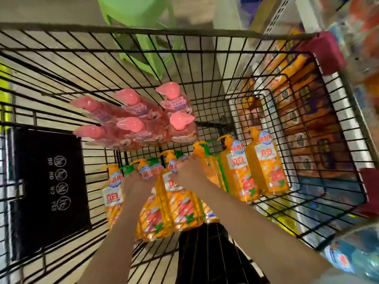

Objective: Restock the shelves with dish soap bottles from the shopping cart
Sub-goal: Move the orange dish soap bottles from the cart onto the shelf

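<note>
Right now both hands are reaching down into the shopping cart (61,27), where the orange dish soap bottles (266,165) are standing in a loose row along the near side of the basket. The right hand (187,171) is curling over the top of the front bottle (180,203), its grip closing round the neck just under the pump. The left hand (133,181) is lying just beside it, between two more orange bottles and touching their tops; its fingers are blurred and partly hidden, so I cannot tell whether its grip is closing on anything. A cluster of pink bottles (133,119) is leaning together farther in, their pump heads pointing toward the camera, apart from the orange ones. A black panel (47,187) with white symbols is hanging on the cart's left wall. Beyond the far wall a green stool (141,13) is standing on the floor, and to the right orange packs (307,124) are showing through the wires.
</note>
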Motion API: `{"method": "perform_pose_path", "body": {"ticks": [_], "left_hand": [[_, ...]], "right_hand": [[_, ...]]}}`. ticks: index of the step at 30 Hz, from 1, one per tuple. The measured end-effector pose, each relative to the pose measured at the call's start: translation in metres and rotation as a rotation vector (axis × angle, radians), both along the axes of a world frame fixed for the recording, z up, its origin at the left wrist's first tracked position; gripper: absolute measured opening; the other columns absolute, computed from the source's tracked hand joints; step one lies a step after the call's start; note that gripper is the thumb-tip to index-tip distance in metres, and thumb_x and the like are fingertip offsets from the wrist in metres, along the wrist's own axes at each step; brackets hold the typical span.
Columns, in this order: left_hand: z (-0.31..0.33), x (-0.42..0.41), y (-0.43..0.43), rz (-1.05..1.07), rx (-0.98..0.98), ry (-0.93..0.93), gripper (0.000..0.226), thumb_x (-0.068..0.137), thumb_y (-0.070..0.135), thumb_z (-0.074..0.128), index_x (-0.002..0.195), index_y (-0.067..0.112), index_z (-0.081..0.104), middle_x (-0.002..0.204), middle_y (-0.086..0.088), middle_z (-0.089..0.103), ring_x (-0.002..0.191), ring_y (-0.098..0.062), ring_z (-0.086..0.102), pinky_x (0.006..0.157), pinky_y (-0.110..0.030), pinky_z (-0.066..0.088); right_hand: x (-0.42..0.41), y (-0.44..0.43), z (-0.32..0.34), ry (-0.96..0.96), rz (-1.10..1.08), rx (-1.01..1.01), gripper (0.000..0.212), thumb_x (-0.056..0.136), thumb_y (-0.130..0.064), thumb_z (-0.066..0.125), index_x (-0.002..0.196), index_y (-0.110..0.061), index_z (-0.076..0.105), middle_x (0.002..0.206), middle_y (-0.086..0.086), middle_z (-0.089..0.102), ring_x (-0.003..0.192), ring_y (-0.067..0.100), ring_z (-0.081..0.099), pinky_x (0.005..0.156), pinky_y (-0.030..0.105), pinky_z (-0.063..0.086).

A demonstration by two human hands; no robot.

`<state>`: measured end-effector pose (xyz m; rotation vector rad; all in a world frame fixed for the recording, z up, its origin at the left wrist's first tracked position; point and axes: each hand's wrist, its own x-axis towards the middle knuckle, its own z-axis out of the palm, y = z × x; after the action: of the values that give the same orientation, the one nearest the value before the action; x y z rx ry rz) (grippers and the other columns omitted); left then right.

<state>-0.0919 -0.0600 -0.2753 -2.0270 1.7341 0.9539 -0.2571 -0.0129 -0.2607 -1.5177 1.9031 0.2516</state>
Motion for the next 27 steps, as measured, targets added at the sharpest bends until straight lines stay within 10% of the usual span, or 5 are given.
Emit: {"method": "perform_pose_path", "body": {"ticks": [6,12,23,27], "left_hand": [[0.006,-0.013,-0.02,-0.037,0.231,-0.034,0.1,0.078,0.062,0.063,0.148,0.008,0.016,0.123,-0.012,0.056,0.118,-0.033,0.052,0.103,-0.048,0.038],[0.001,-0.006,-0.027,0.069,0.254,0.075,0.103,0.069,0.044,0.08,0.145,0.006,0.023,0.139,-0.014,0.046,0.119,-0.033,0.051,0.096,-0.045,0.045],[0.042,0.033,-0.023,0.162,0.322,0.454,0.099,0.069,-0.011,0.077,0.147,0.013,0.02,0.13,-0.012,0.046,0.102,-0.025,0.053,0.083,-0.04,0.047],[0.054,0.046,-0.013,0.14,0.298,0.388,0.114,0.046,0.022,0.093,0.143,0.015,0.033,0.131,-0.007,0.052,0.114,-0.027,0.056,0.093,-0.046,0.05]], "right_hand": [[0.004,-0.024,-0.005,-0.057,-0.087,0.183,0.066,0.079,-0.062,0.061,0.122,-0.013,0.052,0.121,0.01,0.06,0.119,0.03,0.051,0.098,0.037,0.035],[0.001,-0.031,0.004,-0.105,-0.202,0.239,0.062,0.076,-0.052,0.071,0.117,-0.011,0.05,0.11,0.005,0.062,0.103,0.025,0.06,0.073,0.029,0.042],[-0.003,-0.007,0.031,-0.487,-0.394,0.159,0.118,0.068,-0.038,0.084,0.152,-0.012,0.006,0.15,0.011,0.034,0.133,0.03,0.038,0.099,0.037,0.04],[-0.005,-0.001,0.03,-0.504,-0.389,0.183,0.118,0.066,-0.037,0.086,0.151,-0.016,0.008,0.151,0.012,0.034,0.133,0.031,0.039,0.099,0.038,0.042]]}}
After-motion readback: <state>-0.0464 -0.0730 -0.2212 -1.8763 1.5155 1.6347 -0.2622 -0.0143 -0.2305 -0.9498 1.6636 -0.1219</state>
